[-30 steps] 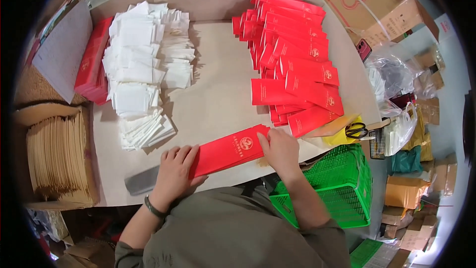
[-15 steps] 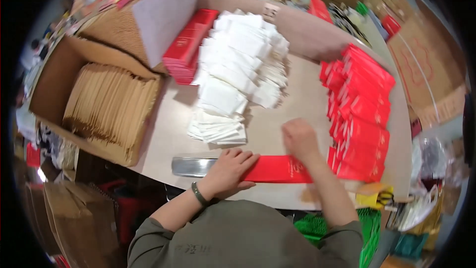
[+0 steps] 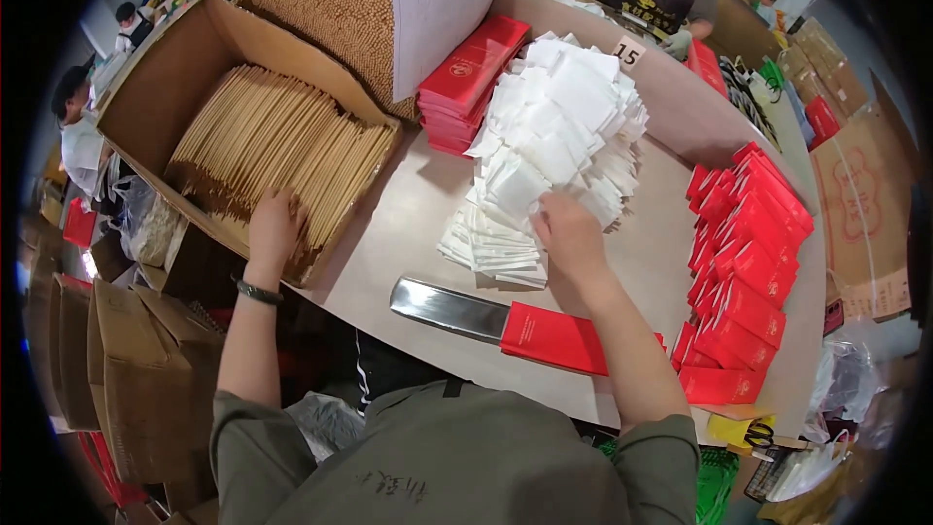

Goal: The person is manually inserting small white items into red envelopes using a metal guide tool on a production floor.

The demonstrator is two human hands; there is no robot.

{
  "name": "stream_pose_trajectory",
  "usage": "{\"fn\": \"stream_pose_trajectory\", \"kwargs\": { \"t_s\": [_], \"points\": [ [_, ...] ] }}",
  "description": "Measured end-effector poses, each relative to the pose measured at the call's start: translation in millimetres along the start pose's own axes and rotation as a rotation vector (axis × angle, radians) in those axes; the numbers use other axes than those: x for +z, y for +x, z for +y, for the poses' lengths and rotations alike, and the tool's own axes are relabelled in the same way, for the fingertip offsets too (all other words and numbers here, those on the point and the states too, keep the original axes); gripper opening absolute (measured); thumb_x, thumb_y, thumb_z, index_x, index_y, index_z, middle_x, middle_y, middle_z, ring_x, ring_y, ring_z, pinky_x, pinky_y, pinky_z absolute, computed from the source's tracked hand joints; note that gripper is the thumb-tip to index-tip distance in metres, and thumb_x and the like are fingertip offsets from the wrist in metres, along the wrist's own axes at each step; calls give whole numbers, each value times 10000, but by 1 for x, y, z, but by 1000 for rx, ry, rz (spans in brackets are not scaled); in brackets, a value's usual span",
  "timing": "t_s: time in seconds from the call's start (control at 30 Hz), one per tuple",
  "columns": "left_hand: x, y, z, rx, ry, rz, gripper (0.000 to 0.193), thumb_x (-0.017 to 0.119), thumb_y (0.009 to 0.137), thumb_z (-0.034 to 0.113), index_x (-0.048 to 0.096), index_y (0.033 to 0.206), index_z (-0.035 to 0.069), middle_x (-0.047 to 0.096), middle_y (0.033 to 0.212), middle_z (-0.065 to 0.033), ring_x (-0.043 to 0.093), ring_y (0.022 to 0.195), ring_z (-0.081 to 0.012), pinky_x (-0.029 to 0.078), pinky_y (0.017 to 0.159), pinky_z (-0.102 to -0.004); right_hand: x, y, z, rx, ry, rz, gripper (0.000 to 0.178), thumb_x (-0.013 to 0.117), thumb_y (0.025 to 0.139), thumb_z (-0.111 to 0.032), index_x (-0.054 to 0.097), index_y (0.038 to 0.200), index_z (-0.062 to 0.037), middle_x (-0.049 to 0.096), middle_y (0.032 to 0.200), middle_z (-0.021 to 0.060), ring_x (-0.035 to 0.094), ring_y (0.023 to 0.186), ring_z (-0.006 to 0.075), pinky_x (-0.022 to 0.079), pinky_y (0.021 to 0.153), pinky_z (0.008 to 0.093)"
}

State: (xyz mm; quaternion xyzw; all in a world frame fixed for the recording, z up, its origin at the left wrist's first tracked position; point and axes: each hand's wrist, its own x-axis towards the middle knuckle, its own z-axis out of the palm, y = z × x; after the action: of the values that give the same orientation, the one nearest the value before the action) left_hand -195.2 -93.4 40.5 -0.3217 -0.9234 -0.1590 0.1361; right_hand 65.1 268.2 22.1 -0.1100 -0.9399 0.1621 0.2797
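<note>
At the pale table, boxed brown strips slant lengthwise toward upper right.

I wear a loose olive-grey shirt, its short sleeves ending well back from either hand, near the elbow. Small dark lettering marks the cloth. Just behind my left hand, a rounded, dark green bracelet circles the wrist. Behind my right hand, the forearm is bare up to the sleeve.
</note>
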Motion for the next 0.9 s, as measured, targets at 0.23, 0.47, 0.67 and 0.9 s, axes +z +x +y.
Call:
{"fn": "stream_pose_trajectory", "kwargs": {
  "t_s": [0.23, 0.47, 0.67, 0.9],
  "points": [
    [19, 10, -23, 30, 134, -311, 211, 599, 905, 133, 624, 1062, -6, 639, 888, -238, 623, 856, -443, 513, 733, -499, -5, -3, -12, 68, -68, -103, 175, 674, 848, -132, 635, 993, -42, 666, 906, 130, 652, 837, 341, 527, 693, 442],
    [20, 4, -22, -27, 41, 24, 200, 499, 974, 105, 612, 1097, -3, 663, 937, -235, 634, 881, -422, 497, 728, -500, 3, -9, -8, 89, -185, -106, 113, 670, 847, -125, 636, 932, -59, 662, 894, 137, 647, 816, 337, 522, 684, 432],
    [12, -44, 21, -267, -686, 313, 194, 498, 1056, 169, 599, 1135, 22, 582, 833, -3, 502, 712, -98, 437, 657, -253, -27, -16, -52, 75, 172, -346, 76, 658, 835, -103, 625, 884, -55, 627, 811, 135, 633, 771, 330, 510, 657, 435],
    [27, -121, 108, -157, -871, -132, 120, 580, 978, 52, 632, 1044, -33, 560, 806, -60, 511, 715, -133, 435, 664, -268, -11, -78, -84, -215, -31, -495, 89, 671, 828, -124, 640, 876, -55, 642, 832, 98, 643, 768, 289, 523, 645, 392]
  ]
}}
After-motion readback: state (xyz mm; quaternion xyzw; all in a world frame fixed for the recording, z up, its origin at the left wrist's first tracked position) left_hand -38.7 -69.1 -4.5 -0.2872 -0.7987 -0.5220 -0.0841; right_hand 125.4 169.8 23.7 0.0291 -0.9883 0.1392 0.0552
